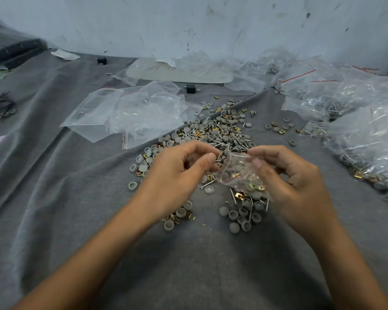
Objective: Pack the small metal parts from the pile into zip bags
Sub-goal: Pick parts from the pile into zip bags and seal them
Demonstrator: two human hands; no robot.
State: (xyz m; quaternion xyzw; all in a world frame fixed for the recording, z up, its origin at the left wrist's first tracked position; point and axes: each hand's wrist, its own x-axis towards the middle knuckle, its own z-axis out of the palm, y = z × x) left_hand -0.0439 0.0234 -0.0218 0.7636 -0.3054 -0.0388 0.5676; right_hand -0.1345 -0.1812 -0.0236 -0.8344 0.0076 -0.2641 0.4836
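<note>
Grey cloth [188,271] lay open nearside of the left hand [175,173] and right hand [300,184]. Parts pile [220,130] blocked ahead; filled bags [363,139] crowded the right hand's outer side.

**Grey, silver, brass and red**

The pile [215,135] mixes grey caps [133,185], silver screws [233,196] and brass-gold clips [281,131] on plain grey cloth [54,198]. Left of the pile, clear bags [121,113] carry thin red lines, as does the small bag [238,168] in front of the pile. Behind the pile, a pale blue-white wall [188,23] shows dark scuffs.

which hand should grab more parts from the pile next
Left, probably. The right hand pinches the bag at its mouth and carries it; the left hand only pinches its edge and sits nearer the pile.
</note>
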